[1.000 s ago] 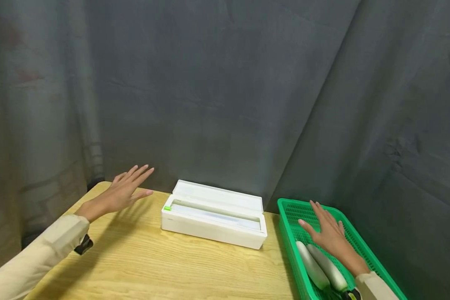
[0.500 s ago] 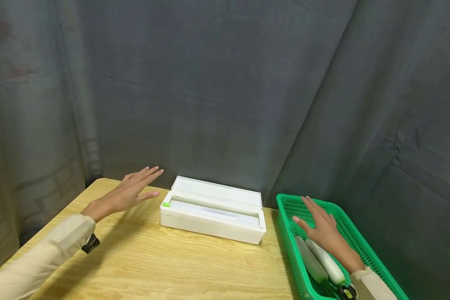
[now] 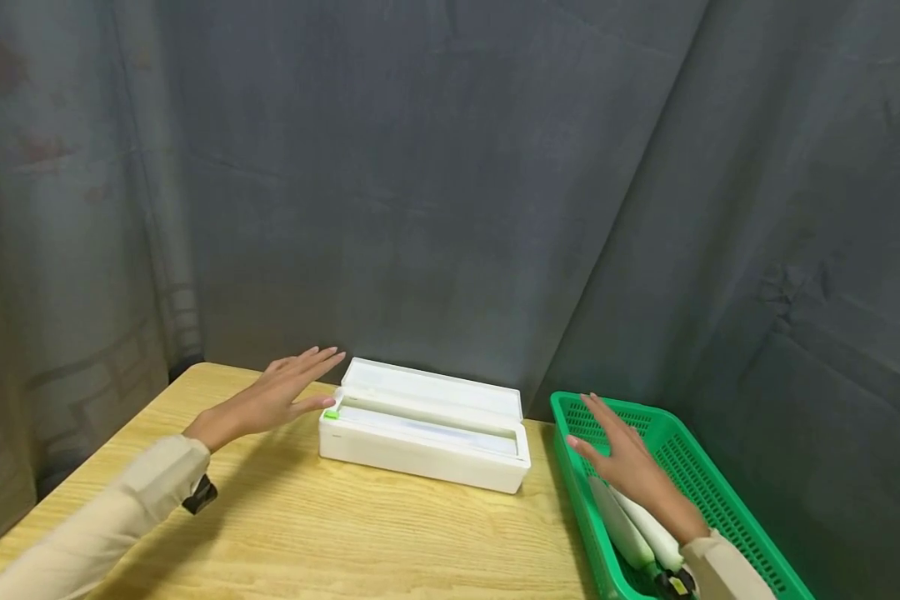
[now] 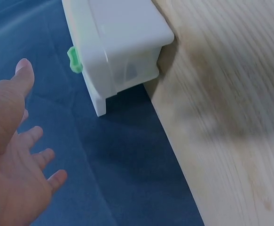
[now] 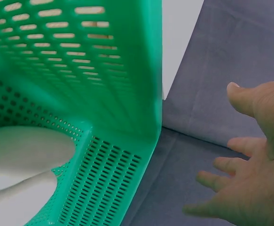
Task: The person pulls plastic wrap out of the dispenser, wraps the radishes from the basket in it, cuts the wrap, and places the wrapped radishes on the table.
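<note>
A white cling film dispenser [image 3: 427,457] with its lid [image 3: 431,387] raised stands at the back of the wooden table. A green slider [image 3: 332,414] sits at the left end of its top. My left hand [image 3: 273,397], fingers straight, hovers just left of the dispenser; the left wrist view shows a gap between thumb and slider [image 4: 74,60]. My right hand [image 3: 630,467] is held above a green plastic basket [image 3: 581,517], spread and holding nothing. Two long white radishes [image 3: 621,527] with greenish ends lie side by side in the basket, partly covered by my right arm.
The wooden table [image 3: 375,542] extends in front of the dispenser. Dark grey curtains [image 3: 420,183] hang close behind the table and to both sides. The basket stands to the right of the dispenser, with a raised, slotted wall [image 5: 113,89].
My left hand has moved right, closer to the dispenser's left end. My right hand has drifted left over the basket. The dispenser and basket stay in place.
</note>
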Available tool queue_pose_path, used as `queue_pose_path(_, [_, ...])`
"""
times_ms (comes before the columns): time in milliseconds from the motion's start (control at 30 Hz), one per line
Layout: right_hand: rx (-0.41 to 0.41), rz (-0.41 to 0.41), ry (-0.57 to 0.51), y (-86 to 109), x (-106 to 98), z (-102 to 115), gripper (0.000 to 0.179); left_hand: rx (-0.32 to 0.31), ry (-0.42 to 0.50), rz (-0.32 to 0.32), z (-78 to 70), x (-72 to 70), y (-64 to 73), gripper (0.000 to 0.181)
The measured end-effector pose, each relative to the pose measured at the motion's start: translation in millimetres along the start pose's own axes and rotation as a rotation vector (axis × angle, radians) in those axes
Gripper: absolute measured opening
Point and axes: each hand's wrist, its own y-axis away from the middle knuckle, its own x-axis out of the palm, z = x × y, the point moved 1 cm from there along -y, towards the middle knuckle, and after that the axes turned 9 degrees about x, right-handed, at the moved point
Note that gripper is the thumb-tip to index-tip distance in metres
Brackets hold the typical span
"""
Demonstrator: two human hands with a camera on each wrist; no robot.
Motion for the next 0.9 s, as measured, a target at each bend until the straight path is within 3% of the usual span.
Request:
queue_pose_path(267, [-0.011,0.011,-0.049,-1.3,2,14,0.080,0.024,0.024,0.004,-2.5,7.6,-2.8,0.076])
queue_pose_path(467, [0.005,0.023,-0.065,-4.8,8,21,0.079,0.085,-0.002,-0.017,-4.3,9.2,-6.1,0.072])
queue_pose_path(767, [-0.004,0.048,-0.069,-12.5,19,31,0.077,0.083,0.059,0.029,-5.7,16.8,-8.2,0.074])
queue_pose_path(900, [0.002,0.062,-0.075,-12.3,23,38,0.074,0.123,0.038,0.019,-7.4,18.4,-7.0,0.070])
